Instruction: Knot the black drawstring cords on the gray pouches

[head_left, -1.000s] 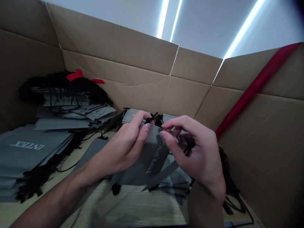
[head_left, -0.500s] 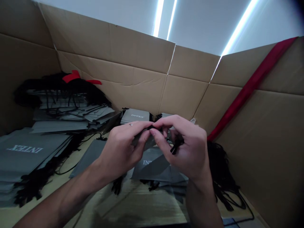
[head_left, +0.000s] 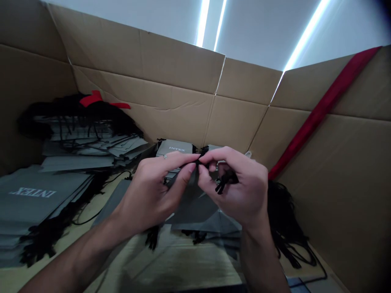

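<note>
Over the table (head_left: 180, 264), hands (head_left: 152, 191) (head_left: 244, 187) have met on black cord (head_left: 198, 162).

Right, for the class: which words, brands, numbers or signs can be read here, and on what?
"INTEX": upside down, on the left stack of grey pouches.
"INTEX": right way up, slightly blurred, on the far stack.
Too small to read: the tiny mark beside the left X.
Nothing legible on the middle pouches.

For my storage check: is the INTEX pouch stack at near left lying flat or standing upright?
Lying flat: the INTEX pouch stack shows its printed face upward, layered edges below.
</note>
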### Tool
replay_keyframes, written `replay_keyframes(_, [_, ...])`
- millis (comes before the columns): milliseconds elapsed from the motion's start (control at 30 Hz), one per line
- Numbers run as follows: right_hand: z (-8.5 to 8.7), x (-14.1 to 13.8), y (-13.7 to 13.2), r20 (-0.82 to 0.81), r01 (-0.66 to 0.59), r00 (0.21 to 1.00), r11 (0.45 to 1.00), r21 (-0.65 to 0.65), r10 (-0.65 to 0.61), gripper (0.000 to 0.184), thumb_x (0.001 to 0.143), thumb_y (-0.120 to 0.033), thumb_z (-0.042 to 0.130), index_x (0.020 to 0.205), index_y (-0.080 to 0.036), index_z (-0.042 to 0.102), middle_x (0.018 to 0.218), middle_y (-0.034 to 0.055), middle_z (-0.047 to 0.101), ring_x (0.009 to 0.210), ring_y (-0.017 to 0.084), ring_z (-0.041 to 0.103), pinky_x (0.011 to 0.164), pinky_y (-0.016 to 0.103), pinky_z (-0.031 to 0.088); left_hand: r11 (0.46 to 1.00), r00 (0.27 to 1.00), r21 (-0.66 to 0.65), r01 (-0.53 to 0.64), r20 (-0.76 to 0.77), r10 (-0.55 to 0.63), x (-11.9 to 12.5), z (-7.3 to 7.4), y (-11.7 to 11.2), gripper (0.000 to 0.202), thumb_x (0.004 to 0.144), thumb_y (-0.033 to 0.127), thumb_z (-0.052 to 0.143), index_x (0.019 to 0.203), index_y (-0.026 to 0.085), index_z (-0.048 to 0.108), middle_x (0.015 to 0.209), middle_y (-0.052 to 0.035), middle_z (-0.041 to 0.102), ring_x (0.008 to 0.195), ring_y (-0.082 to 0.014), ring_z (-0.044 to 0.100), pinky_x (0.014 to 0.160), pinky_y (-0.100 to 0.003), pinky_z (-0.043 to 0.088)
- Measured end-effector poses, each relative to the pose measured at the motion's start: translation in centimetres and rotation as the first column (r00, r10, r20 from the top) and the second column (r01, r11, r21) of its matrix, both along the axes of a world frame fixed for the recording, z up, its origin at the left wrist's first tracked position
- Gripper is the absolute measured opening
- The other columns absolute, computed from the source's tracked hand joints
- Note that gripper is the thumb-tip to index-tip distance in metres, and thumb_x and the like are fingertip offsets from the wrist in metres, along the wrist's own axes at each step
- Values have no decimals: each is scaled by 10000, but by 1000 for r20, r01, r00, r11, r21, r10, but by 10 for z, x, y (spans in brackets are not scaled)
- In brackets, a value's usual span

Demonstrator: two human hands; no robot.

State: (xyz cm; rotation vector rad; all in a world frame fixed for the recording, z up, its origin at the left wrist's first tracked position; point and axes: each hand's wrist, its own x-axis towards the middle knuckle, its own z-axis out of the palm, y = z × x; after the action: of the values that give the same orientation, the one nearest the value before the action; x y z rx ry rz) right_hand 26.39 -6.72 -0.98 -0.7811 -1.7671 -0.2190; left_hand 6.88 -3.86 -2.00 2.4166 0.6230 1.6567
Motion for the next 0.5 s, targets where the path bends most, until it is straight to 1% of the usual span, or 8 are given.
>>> replay_keyframes(100, [0,1,0,-61,-52,997,993,-108,45,177,873,-95,777,1006,-209,799,843,-23,767,717,118,712,717,246,590,1000,999,-23,-1,32,2,-3,2,0,200,1075,199,677,1189,247,834,1131,-49,879,957,-195,828,862,-308,653])
replay_keyframes(133, [1,1,0,-77,-64,996,988,-144,53,176,864,-99,777,997,-212,803,825,-22,763,705,121,709,692,245,582,1000,999,-30,-11,46,12,-4,2,0,172,1066,210,698,1176,245,824,1111,-41,877,946,-192,827,853,-297,654])
replay_keyframes(200, [2,1,-1,-104,-86,992,975,-206,65,164,846,-109,778,973,-209,808,796,-20,753,676,118,697,634,231,557,999,998,-27,-43,44,44,-6,2,0,108,1048,218,726,1119,244,803,1032,-14,867,867,-169,815,815,-271,653])
replay_keyframes(267, [4,1,-1,-134,-110,988,958,-264,77,147,826,-113,780,942,-201,805,749,-29,725,621,101,663,567,204,513,998,998,10,-67,0,67,-8,3,0,78,1036,202,732,1068,249,786,945,20,851,769,-139,786,782,-249,649])
replay_keyframes(333, [6,1,-2,-161,-143,982,935,-323,95,149,809,-110,780,928,-196,802,699,-44,688,572,86,625,517,180,474,995,996,62,-78,-47,81,-11,3,0,96,1022,181,740,1059,257,785,910,42,848,728,-122,776,775,-234,650])
replay_keyframes(500, [8,1,-2,-200,-219,968,892,-396,149,136,776,-98,773,877,-186,792,663,-49,662,552,85,608,488,160,461,991,993,131,-36,-107,51,-20,6,4,144,966,164,817,1027,294,807,862,78,856,643,-104,765,736,-207,651])
